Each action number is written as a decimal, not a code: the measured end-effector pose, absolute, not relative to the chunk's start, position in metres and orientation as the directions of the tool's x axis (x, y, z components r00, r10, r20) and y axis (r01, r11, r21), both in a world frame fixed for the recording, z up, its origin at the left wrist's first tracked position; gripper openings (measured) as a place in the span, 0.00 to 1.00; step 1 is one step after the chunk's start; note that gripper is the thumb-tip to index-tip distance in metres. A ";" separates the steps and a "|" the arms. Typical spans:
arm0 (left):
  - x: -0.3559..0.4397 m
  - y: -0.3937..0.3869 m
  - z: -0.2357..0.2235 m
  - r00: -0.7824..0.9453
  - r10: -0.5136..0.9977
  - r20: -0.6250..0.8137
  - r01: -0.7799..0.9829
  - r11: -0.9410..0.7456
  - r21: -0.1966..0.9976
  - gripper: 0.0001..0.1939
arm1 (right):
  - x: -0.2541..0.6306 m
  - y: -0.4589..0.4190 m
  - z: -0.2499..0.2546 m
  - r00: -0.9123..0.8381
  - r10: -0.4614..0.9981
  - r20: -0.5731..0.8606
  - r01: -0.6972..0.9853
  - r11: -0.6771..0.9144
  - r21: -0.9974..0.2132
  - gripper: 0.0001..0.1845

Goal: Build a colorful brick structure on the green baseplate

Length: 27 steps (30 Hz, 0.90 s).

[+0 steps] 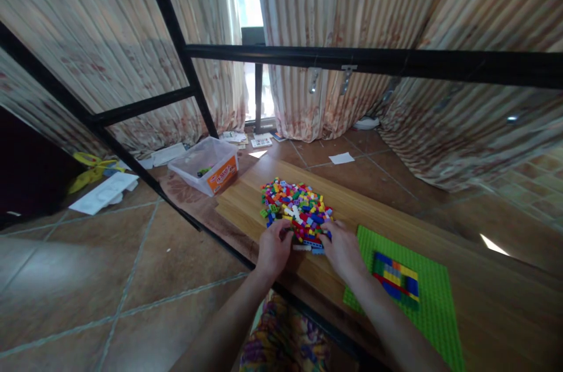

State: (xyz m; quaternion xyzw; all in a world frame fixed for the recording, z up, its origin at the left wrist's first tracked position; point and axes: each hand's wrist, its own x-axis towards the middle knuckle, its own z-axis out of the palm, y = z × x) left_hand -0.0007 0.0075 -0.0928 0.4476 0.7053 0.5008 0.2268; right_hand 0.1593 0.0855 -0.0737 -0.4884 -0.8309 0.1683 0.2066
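Our forearms (229, 322) lie nearest, reaching forward over a patterned cloth (285, 340) to the long wooden table (246, 190). The bricks (301, 202) sit in a loose heap straight ahead of our hands, its near edge between them, its bulk beyond. The heap runs longest on a slant, from ahead of our left hand (274, 247) toward our right hand (342, 246), and both are about equally close to it. Our left is at the near-left edge, palm turned inward, thumb and fingers curled with only a little gap; we cannot tell whether it has hold of a brick. Our right mirrors it at the near-right edge, fingers bent down, half closed, with blue showing by the tips; whether that is gripped or merely touched, we cannot tell. A long blue strip (312, 243) lies between the two, nearer our right. The green plate (435, 301) is off to the right of our right hand, partly under that forearm in our view, bearing a flat, many-coloured build (396, 278) whose long axis slants toward us and rightward. Our right hand is clearly the nearer to it. The clear box (224, 173) stands well beyond our left hand, out to its left.
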 end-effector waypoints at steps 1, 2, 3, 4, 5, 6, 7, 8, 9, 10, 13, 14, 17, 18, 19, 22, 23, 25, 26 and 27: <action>0.000 0.008 -0.094 -0.484 0.862 0.151 0.448 0.095 0.889 0.12 | 0.161 0.086 -0.075 -0.448 0.872 0.196 0.743 0.485 -0.460 0.08; 0.000 0.008 -0.094 -0.467 0.867 0.174 0.491 0.090 0.866 0.13 | 0.162 0.086 -0.077 -0.453 0.867 0.208 0.743 0.497 -0.449 0.09; 0.001 0.008 -0.094 -0.446 0.873 0.196 0.533 0.083 0.842 0.13 | 0.163 0.086 -0.079 -0.453 0.866 0.213 0.741 0.499 -0.450 0.09; 0.001 0.008 -0.093 -0.426 0.879 0.216 0.571 0.076 0.817 0.13 | 0.165 0.086 -0.080 -0.451 0.867 0.214 0.736 0.496 -0.460 0.09; 0.001 0.008 -0.093 -0.407 0.883 0.234 0.604 0.069 0.794 0.14 | 0.165 0.086 -0.081 -0.447 0.869 0.214 0.730 0.492 -0.475 0.10; 0.001 0.007 -0.092 -0.394 0.884 0.250 0.631 0.063 0.773 0.14 | 0.166 0.085 -0.082 -0.443 0.872 0.211 0.722 0.486 -0.493 0.10; 0.000 0.007 -0.091 -0.386 0.884 0.264 0.653 0.059 0.755 0.14 | 0.167 0.084 -0.083 -0.439 0.874 0.210 0.711 0.481 -0.512 0.10; -0.001 0.007 -0.090 -0.381 0.882 0.278 0.669 0.056 0.741 0.14 | 0.168 0.083 -0.083 -0.436 0.874 0.215 0.699 0.479 -0.531 0.10; -0.002 0.008 -0.089 -0.379 0.879 0.291 0.681 0.052 0.730 0.14 | 0.169 0.081 -0.083 -0.428 0.874 0.228 0.686 0.479 -0.548 0.10; -0.004 0.008 -0.089 -0.379 0.874 0.304 0.691 0.049 0.721 0.13 | 0.170 0.079 -0.082 -0.416 0.875 0.247 0.671 0.479 -0.565 0.10; -0.014 0.012 -0.087 -0.401 0.856 0.325 0.702 0.059 0.710 0.11 | 0.177 0.071 -0.078 -0.364 0.876 0.317 0.617 0.481 -0.623 0.10; -0.019 0.015 -0.086 -0.416 0.850 0.324 0.705 0.076 0.705 0.11 | 0.180 0.068 -0.077 -0.351 0.877 0.330 0.600 0.481 -0.640 0.10; -0.036 0.027 -0.079 -0.456 0.835 0.307 0.746 0.171 0.643 0.13 | 0.189 0.058 -0.076 -0.331 0.887 0.320 0.574 0.459 -0.678 0.12; -0.042 0.032 -0.077 -0.463 0.834 0.300 0.771 0.212 0.600 0.13 | 0.192 0.054 -0.076 -0.331 0.892 0.308 0.569 0.449 -0.689 0.12; -0.047 0.038 -0.074 -0.474 0.830 0.294 0.796 0.261 0.547 0.13 | 0.195 0.050 -0.077 -0.332 0.896 0.296 0.562 0.440 -0.701 0.13; -0.055 0.054 -0.068 -0.452 0.853 0.260 0.862 0.343 0.374 0.10 | 0.199 0.040 -0.079 -0.331 0.904 0.271 0.534 0.417 -0.736 0.13; -0.056 0.059 -0.067 -0.437 0.864 0.252 0.878 0.349 0.326 0.09 | 0.199 0.038 -0.079 -0.326 0.907 0.266 0.527 0.408 -0.746 0.13; -0.054 0.065 -0.067 -0.410 0.878 0.247 0.902 0.351 0.251 0.09 | 0.199 0.033 -0.079 -0.319 0.913 0.255 0.518 0.393 -0.760 0.13; -0.053 0.067 -0.067 -0.406 0.881 0.242 0.908 0.357 0.221 0.09 | 0.200 0.031 -0.079 -0.316 0.915 0.251 0.516 0.388 -0.764 0.13; -0.052 0.069 -0.068 -0.406 0.883 0.235 0.910 0.365 0.198 0.09 | 0.200 0.030 -0.079 -0.312 0.917 0.247 0.515 0.382 -0.767 0.12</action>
